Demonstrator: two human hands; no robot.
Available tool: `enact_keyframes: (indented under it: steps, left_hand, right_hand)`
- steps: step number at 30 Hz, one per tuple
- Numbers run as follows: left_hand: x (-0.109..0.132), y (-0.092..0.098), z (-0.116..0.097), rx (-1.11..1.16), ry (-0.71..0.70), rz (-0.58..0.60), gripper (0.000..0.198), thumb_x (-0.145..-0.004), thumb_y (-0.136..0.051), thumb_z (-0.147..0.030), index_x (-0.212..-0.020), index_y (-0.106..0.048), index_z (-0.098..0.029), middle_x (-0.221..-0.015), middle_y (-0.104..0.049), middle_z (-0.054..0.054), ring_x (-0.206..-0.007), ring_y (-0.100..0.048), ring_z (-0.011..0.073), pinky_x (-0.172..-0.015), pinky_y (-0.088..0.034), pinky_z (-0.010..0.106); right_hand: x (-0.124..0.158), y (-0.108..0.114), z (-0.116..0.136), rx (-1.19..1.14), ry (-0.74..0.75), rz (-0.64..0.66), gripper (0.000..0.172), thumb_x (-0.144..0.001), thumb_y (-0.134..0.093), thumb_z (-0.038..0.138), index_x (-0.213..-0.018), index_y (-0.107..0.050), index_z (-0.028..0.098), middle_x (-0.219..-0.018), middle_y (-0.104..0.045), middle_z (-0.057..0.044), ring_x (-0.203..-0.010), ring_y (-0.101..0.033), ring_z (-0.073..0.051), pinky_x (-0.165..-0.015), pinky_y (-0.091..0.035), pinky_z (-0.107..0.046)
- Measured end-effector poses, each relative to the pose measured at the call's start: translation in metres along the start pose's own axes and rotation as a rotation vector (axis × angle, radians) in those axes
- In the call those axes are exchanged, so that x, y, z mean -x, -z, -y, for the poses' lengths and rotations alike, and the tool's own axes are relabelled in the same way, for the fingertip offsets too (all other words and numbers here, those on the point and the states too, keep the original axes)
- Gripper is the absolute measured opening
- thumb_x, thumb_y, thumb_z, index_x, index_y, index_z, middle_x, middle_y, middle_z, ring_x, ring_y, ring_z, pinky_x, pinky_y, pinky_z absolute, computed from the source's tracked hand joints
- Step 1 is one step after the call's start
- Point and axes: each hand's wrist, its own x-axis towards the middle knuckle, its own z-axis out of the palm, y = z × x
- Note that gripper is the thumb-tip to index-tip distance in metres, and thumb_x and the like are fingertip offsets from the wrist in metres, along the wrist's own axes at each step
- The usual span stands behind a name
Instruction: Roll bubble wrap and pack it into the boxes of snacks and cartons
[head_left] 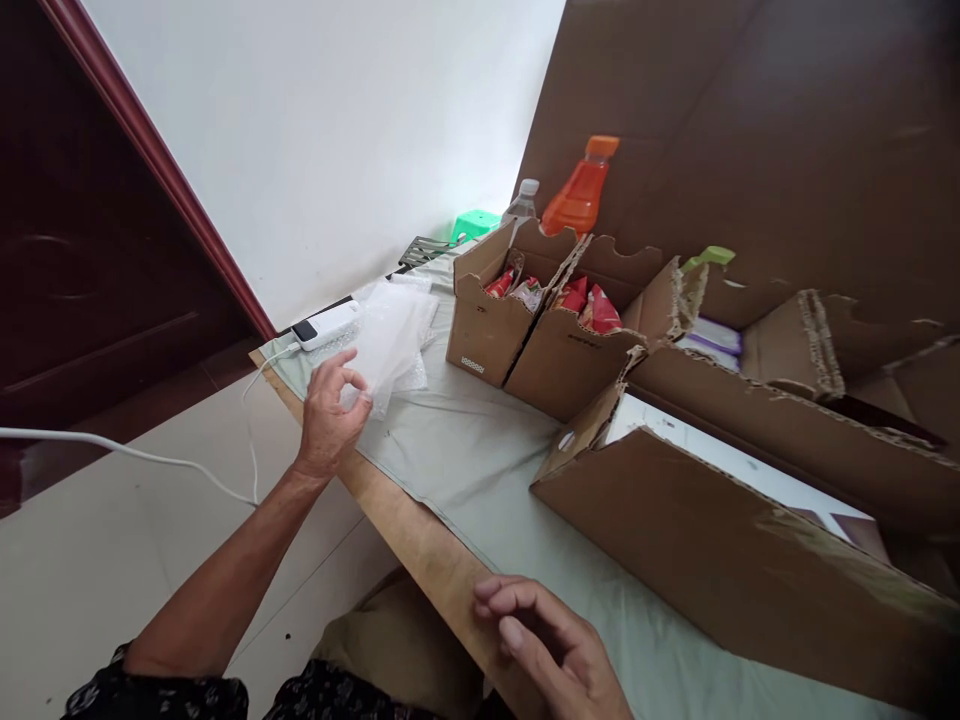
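Observation:
My left hand (330, 415) reaches out over the table's left edge and pinches a clear plastic bag (390, 340) between thumb and fingers. That bag lies on top of a small pile of similar bags beside a white power bank (326, 326) with a white cable. My right hand (551, 640) rests near the table's front edge, fingers loosely curled and apart, holding nothing. A long cardboard box (697, 540) lies just beyond it.
The table (420, 545) carries a pale green cloth (480, 460). Two open cardboard boxes (487, 335) hold red snack packets (592, 305). Behind them stand an orange bottle (579, 195) and a clear bottle (523, 200). Tall cardboard sheets (750, 130) lean at the right.

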Motion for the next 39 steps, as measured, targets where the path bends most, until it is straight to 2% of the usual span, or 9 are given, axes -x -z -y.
enact_keyframes:
  steps: [5,9,13,16,21,28,35,37,39]
  left_hand:
    - [0.003,-0.007,0.014,0.073,0.113,0.202,0.024,-0.073,-0.073,-0.039,-0.068,-0.055,-0.025,-0.125,-0.072,0.012,-0.123,-0.062,0.0341,-0.106,-0.046,0.049]
    - [0.000,-0.004,0.022,0.153,0.240,0.292,0.032,-0.077,-0.068,-0.051,-0.063,-0.057,-0.024,-0.115,-0.077,0.011,-0.112,-0.067,0.0331,-0.099,-0.048,0.044]
    - [-0.005,0.000,0.026,0.256,0.358,0.291,0.034,-0.078,-0.064,-0.056,-0.070,-0.066,-0.023,-0.107,-0.079,0.008,-0.111,-0.067,0.0321,-0.100,-0.048,0.040]
    - [-0.009,0.002,0.028,0.322,0.415,0.295,0.035,-0.073,-0.067,-0.057,-0.073,-0.071,-0.023,-0.099,-0.080,0.007,-0.111,-0.065,0.0330,-0.100,-0.047,0.040]
    - [-0.015,0.004,0.028,0.389,0.480,0.341,0.024,-0.060,-0.070,-0.046,-0.059,-0.066,-0.022,-0.094,-0.080,0.010,-0.110,-0.065,0.0361,-0.098,-0.047,0.043]
    - [-0.018,0.004,0.021,0.447,0.496,0.347,0.018,-0.053,-0.066,-0.039,-0.053,-0.060,-0.022,-0.093,-0.079,0.012,-0.117,-0.062,0.0403,-0.102,-0.043,0.050]
    - [-0.014,0.011,0.021,0.523,0.486,0.223,0.032,-0.056,-0.078,-0.041,-0.062,-0.052,-0.023,-0.125,-0.073,0.012,-0.127,-0.057,0.0365,-0.103,-0.042,0.047]
    - [-0.016,0.015,0.022,0.551,0.489,0.216,0.034,-0.056,-0.080,-0.041,-0.064,-0.052,-0.023,-0.121,-0.074,0.011,-0.128,-0.057,0.0354,-0.103,-0.042,0.045]
    - [-0.020,0.018,0.023,0.583,0.510,0.220,0.033,-0.056,-0.078,-0.041,-0.063,-0.051,-0.023,-0.108,-0.075,0.011,-0.125,-0.059,0.0349,-0.099,-0.045,0.043]
  right_hand:
    - [-0.007,-0.004,-0.003,0.096,0.073,0.081,0.030,-0.095,-0.063,0.053,-0.097,-0.074,0.025,-0.103,-0.074,-0.007,-0.100,-0.069,-0.024,-0.091,-0.056,-0.031]
    - [-0.005,-0.003,-0.008,0.125,0.078,0.073,0.028,-0.096,-0.062,0.050,-0.096,-0.073,0.025,-0.104,-0.074,-0.008,-0.102,-0.069,-0.024,-0.095,-0.054,-0.033]
    - [-0.005,-0.004,-0.012,0.117,0.073,0.056,0.028,-0.096,-0.062,0.051,-0.095,-0.073,0.025,-0.106,-0.074,-0.008,-0.104,-0.069,-0.025,-0.096,-0.055,-0.034]
    - [-0.006,-0.005,-0.012,0.115,0.070,0.042,0.028,-0.097,-0.062,0.050,-0.093,-0.073,0.025,-0.105,-0.075,-0.007,-0.103,-0.069,-0.024,-0.094,-0.055,-0.031]
    - [-0.006,-0.008,-0.008,0.122,0.095,0.005,0.030,-0.095,-0.062,0.052,-0.089,-0.074,0.024,-0.102,-0.076,-0.007,-0.099,-0.071,-0.024,-0.091,-0.056,-0.031]
    - [-0.002,-0.011,-0.009,0.121,0.119,-0.022,0.030,-0.096,-0.063,0.051,-0.089,-0.075,0.024,-0.103,-0.076,-0.007,-0.100,-0.071,-0.024,-0.091,-0.056,-0.032]
    - [-0.003,-0.011,-0.012,0.117,0.130,-0.040,0.031,-0.095,-0.064,0.051,-0.090,-0.077,0.024,-0.102,-0.077,-0.007,-0.099,-0.071,-0.024,-0.090,-0.057,-0.031]
    - [-0.003,-0.011,-0.012,0.116,0.127,-0.043,0.030,-0.095,-0.065,0.051,-0.089,-0.077,0.024,-0.102,-0.077,-0.007,-0.098,-0.071,-0.024,-0.090,-0.057,-0.031]
    - [-0.003,-0.011,-0.011,0.117,0.126,-0.045,0.031,-0.094,-0.065,0.051,-0.089,-0.076,0.023,-0.101,-0.077,-0.007,-0.098,-0.071,-0.023,-0.090,-0.057,-0.031]
